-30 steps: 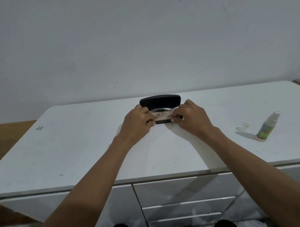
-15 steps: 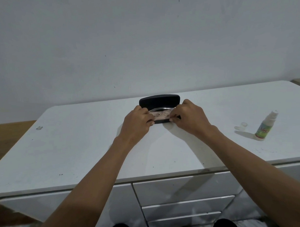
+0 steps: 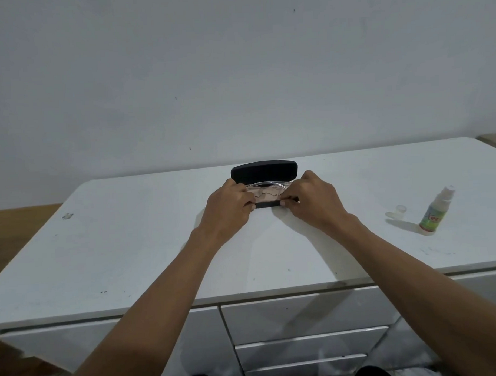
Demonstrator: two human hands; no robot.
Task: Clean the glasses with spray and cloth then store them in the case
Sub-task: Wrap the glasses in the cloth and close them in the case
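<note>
Head view: a black glasses case [image 3: 264,171] lies open on the white dresser top [image 3: 147,247], its lid upright, with clear-framed glasses [image 3: 265,184] and a beige cloth [image 3: 265,195] inside. The left hand [image 3: 228,209] and right hand [image 3: 312,198] curl their fingers around the case's two ends. Well to the right stand a spray bottle [image 3: 436,212] and, near it, its clear cap [image 3: 396,212].

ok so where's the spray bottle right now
In the head view, the small white spray bottle with a green label stands upright at the right side of the white cabinet top, beside its clear plastic cap, well right of both hands.
</note>
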